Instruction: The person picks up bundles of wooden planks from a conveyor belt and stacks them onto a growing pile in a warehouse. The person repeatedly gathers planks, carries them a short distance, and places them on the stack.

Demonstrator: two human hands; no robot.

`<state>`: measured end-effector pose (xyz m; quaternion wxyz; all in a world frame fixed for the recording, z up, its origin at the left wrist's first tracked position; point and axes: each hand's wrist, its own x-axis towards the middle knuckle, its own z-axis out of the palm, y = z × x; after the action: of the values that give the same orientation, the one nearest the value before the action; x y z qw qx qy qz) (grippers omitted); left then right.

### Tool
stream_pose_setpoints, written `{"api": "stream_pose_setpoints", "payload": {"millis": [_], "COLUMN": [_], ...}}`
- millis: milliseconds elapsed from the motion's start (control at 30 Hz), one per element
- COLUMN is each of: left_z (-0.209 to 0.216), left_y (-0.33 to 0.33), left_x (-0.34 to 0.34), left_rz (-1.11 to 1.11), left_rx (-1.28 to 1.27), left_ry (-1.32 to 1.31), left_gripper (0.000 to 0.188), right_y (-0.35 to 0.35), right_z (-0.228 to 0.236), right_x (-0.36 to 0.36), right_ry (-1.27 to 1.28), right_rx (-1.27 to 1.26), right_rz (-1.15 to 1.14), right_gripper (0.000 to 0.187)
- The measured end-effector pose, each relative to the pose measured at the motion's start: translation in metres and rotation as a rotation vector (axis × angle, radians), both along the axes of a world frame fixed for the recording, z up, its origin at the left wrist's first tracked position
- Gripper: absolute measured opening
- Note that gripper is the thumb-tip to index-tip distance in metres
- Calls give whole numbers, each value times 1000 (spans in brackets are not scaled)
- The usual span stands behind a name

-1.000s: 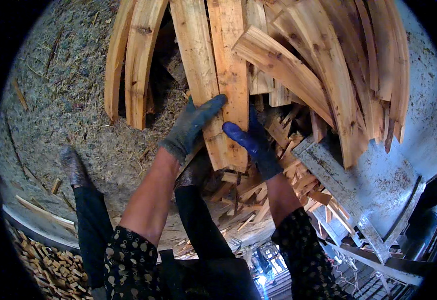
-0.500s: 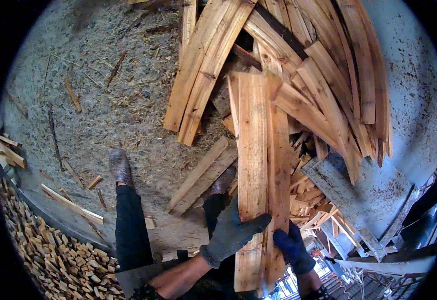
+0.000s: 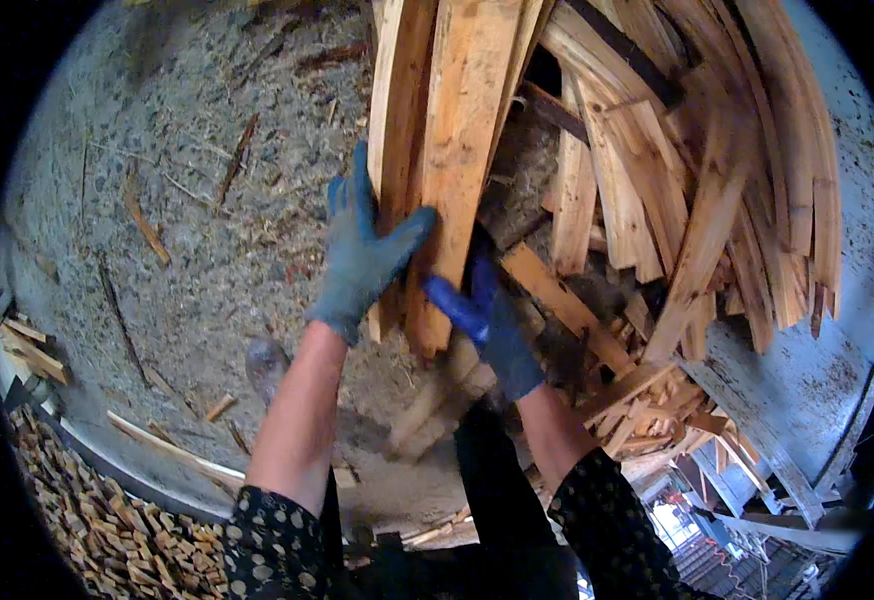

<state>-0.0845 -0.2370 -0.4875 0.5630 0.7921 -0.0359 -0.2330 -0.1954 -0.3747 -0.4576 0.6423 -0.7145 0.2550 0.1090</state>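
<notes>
Several long wooden boards [image 3: 462, 130] lie side by side, running away from me toward the top edge. My left hand [image 3: 362, 250], in a grey-blue glove, rests at their left side with its fingers stretched and apart; the thumb reaches over the boards' face. Gloved in darker blue, my right hand [image 3: 497, 325] grips the lower right edge, its thumb on the front face. Its other fingers are partly hidden and blurred. A blurred timber block [image 3: 432, 410] sits just below the boards' near ends.
More boards [image 3: 717, 200] are heaped at the right, against a rust-speckled pale metal surface [image 3: 777, 400]. Short offcuts [image 3: 647, 420] gather below them. Many small wood pieces [image 3: 127, 510] fill the lower left. Loose sticks [image 3: 142, 215] litter the rough floor [image 3: 227, 200].
Both hands have moved forward and to the left with the boards, from close to my body to beside the boards at the top. My left hand's fingers have spread.
</notes>
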Motion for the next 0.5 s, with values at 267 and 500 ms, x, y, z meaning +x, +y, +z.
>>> {"api": "stream_pose_setpoints", "payload": {"millis": [267, 500], "left_z": [3, 109], "left_y": [4, 19], "left_x": [-20, -33], "left_rz": [193, -102], "left_rx": [-243, -97], "left_ry": [413, 465], "left_gripper": [82, 110], "right_y": [9, -5], "right_z": [-19, 101], "right_x": [-8, -26], "right_ry": [200, 581], "right_rx": [361, 428], "right_rz": [-183, -205], "right_gripper": [69, 46]}}
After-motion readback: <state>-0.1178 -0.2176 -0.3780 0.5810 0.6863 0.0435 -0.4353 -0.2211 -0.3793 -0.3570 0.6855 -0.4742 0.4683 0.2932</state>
